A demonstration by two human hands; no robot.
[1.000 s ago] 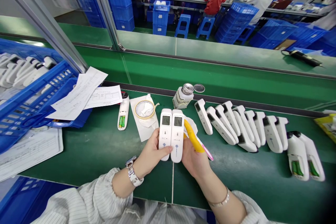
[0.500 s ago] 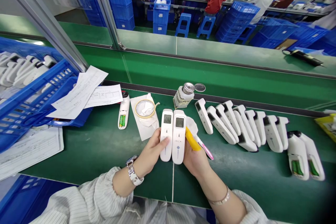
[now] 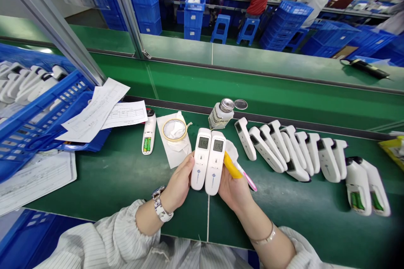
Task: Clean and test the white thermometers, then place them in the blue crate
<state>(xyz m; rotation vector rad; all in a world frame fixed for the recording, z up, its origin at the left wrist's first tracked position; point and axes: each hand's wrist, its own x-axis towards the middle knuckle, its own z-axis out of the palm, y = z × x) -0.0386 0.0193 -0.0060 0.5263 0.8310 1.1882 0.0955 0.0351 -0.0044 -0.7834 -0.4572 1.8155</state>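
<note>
1. Now left hand (image 3: 178,185) grips one white thermometer (image 3: 200,159), display up, held above the desk (image 3: 126,185).
2. Right hand (image 3: 232,189) grips a second thermometer (image 3: 215,162) touching the first, side by side; a yellow finger cover (image 3: 232,165) and a pink pen (image 3: 248,179) are in that same hand.
3. Row of white thermometers (image 3: 293,153) lies to the right on the desk.
4. Bottle (image 3: 221,115) just behind; tape roll (image 3: 174,129) on paper nearby.
5. Blue crate (image 3: 38,113) at left.
</note>
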